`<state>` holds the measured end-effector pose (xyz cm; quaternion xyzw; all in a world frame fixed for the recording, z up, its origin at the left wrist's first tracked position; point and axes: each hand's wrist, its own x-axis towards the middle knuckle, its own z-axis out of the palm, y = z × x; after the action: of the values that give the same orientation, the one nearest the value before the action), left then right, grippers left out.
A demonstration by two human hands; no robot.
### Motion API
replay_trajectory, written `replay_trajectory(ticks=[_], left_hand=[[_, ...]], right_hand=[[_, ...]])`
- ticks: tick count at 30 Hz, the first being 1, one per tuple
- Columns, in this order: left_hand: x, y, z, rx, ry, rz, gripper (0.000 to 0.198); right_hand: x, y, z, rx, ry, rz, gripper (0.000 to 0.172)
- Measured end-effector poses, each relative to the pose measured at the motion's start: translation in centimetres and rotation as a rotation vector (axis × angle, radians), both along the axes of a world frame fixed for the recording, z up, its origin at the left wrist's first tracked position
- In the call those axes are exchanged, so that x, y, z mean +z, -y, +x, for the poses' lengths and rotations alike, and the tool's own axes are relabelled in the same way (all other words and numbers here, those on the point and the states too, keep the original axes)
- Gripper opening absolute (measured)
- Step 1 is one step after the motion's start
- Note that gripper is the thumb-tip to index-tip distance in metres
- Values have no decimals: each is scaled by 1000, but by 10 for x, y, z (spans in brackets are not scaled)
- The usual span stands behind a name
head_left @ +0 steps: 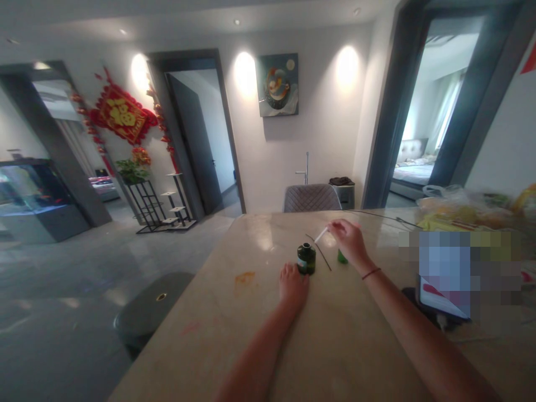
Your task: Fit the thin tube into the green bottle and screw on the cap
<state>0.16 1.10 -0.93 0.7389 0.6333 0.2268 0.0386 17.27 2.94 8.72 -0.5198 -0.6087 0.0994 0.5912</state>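
A dark green bottle [307, 260] with a pale label and an uncapped neck stands upright on the table [251, 346]. My left hand [293, 286] rests on the tabletop against the bottle's lower left side, fingers laid beside it rather than wrapped round it. Pinched in the fingertips of my right hand [347, 239] is a short white stick [321, 235], slanting down toward the bottle's neck but apart from it. A thin dark stick [324, 258] lies on the table just right of the bottle. Below my right hand is a small green object [342, 257], partly hidden by it.
A phone-like screen [444, 298] and plastic bags [454, 209] occupy the table's right side. Across the far edge stands a grey padded chair [312, 199]. A dark green stool [154, 304] is by the left edge. An orange stain [245, 278] marks the tabletop.
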Motion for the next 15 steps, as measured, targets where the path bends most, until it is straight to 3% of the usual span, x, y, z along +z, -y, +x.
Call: replay_trajectory(ticks=[4,9,15], left_hand=[[-1,-1,-1,8,13,10,36],[-2,-2,-1,-8,23,26,35],[-1,-2,-1,0,31,25,33]], right_hand=[[13,2,-22,59,-32,156,29],[20,-8,-37,66,107,47,23],[16,-16,-36,39,45,40,25]])
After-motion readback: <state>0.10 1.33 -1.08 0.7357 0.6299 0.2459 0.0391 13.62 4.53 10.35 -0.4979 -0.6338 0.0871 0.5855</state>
